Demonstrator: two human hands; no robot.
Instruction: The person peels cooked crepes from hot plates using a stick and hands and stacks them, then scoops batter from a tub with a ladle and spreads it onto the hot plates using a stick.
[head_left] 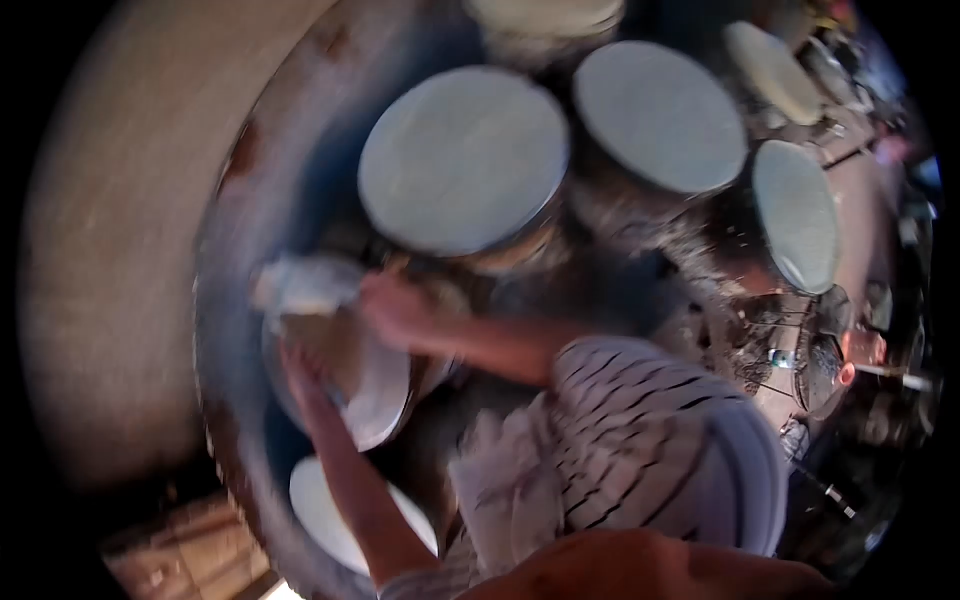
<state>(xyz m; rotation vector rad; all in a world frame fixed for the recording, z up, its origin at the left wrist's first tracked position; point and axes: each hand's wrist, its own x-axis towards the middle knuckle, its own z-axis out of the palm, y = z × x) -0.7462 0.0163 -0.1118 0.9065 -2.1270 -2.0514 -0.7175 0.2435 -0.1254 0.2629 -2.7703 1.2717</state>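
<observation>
Look at that round disc, white rim, tan middle! Right hand at a blurred whitish bundle, left hand over the disc; can't tell either grip.

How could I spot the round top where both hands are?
Find the big curved rim sweeping down the left. Just inside it, look for the round top with the left hand and right hand at it. Unlike its plain pale neighbours, it shows a large tan area.
</observation>
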